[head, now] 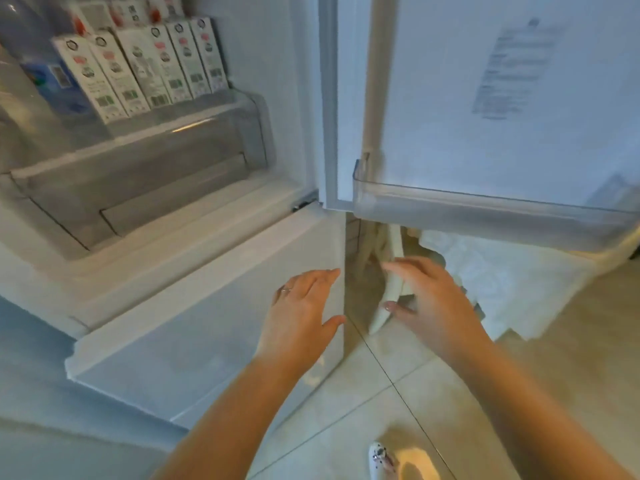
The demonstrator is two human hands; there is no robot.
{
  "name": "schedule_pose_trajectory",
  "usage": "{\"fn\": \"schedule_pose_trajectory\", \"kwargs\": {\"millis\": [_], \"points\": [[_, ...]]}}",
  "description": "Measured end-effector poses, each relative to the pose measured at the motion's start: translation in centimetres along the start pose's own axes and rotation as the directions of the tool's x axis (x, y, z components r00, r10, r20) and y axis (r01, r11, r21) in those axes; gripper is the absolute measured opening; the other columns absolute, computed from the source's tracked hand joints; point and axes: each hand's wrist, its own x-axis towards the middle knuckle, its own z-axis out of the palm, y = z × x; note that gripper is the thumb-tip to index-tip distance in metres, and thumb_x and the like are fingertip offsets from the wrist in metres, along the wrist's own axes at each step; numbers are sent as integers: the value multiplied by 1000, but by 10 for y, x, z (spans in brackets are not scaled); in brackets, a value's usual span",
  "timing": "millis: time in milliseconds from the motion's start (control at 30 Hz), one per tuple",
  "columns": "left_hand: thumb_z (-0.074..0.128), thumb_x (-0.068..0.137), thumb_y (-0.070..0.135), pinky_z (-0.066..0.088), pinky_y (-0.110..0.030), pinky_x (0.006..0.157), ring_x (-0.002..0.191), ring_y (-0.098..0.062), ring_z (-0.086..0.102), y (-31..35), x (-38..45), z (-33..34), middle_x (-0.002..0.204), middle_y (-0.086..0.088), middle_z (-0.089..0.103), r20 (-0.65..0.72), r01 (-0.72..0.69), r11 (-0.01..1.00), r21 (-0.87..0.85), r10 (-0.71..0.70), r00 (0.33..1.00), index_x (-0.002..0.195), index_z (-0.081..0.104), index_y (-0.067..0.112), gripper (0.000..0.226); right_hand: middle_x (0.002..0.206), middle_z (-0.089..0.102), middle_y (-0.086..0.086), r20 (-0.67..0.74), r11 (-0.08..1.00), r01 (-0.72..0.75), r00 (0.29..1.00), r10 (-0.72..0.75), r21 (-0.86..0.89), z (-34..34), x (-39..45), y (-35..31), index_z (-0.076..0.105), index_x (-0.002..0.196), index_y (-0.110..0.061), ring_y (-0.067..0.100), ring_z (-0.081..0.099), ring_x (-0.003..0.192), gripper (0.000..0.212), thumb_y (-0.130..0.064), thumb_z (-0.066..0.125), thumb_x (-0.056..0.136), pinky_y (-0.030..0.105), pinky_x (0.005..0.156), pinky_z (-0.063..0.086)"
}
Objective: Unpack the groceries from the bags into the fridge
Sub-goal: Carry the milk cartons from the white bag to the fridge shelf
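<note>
The fridge stands open, its inner wall (277,98) white. Several white cartons (145,67) stand in rows on a shelf at the upper left, above a clear drawer (145,174). A white grocery bag (498,275) lies on the floor under the open door, and its pale handle (384,299) hangs down beside the fridge. My left hand (304,310) hovers open in front of the lower freezer door (194,341). My right hand (433,299) is spread open just over the bag's handle, holding nothing.
The fridge door (485,98) swings out to the right, with a clear door bin (485,216) at its bottom and a printed label higher up. A blue-labelled bottle (45,74) stands left of the cartons. Beige floor tiles (554,393) lie below; a patterned shoe tip (381,459) shows at the bottom edge.
</note>
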Motion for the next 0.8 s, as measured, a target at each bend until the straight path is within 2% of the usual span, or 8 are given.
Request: {"fn": "schedule_pose_trajectory", "kwargs": {"millis": [133,300,400,600,800], "points": [[70,80,34,34,-35,102,125,-20,43,56,8,42,135,2,48,112,-107,994,-18,108,988,139,41,24,66,137,43,-7,17,982,-182,983,183,-55,-28,-55,56,46,135,-29,13,38,125,55,-29,67,84,20,95,30],[72,78,35,38,-35,100,122,-21,48,138,24,101,132,1,52,235,-268,962,-47,272,933,136,44,20,67,134,47,0,-35,917,-382,924,380,-118,-58,-120,142,48,133,-26,23,44,123,58,-29,71,80,36,99,39],[74,76,36,41,-36,97,119,-23,52,201,38,141,129,-2,56,268,-339,937,-78,347,899,134,48,17,66,135,47,1,-41,873,-465,885,464,-146,-82,-159,197,47,134,-26,22,44,124,59,-32,70,80,35,98,39],[66,84,37,34,-34,104,127,-18,41,333,68,218,139,4,45,347,-311,935,-172,353,869,140,37,23,65,136,46,2,-25,822,-559,828,560,-112,-145,-218,314,46,135,-26,22,41,125,59,-31,69,82,33,99,36],[66,84,36,37,-35,103,126,-19,43,411,101,263,138,2,47,370,-291,945,-152,327,870,140,38,23,64,137,45,3,-21,816,-566,823,568,-116,-202,-227,401,44,137,-24,23,40,127,60,-31,68,82,33,100,35]]}}
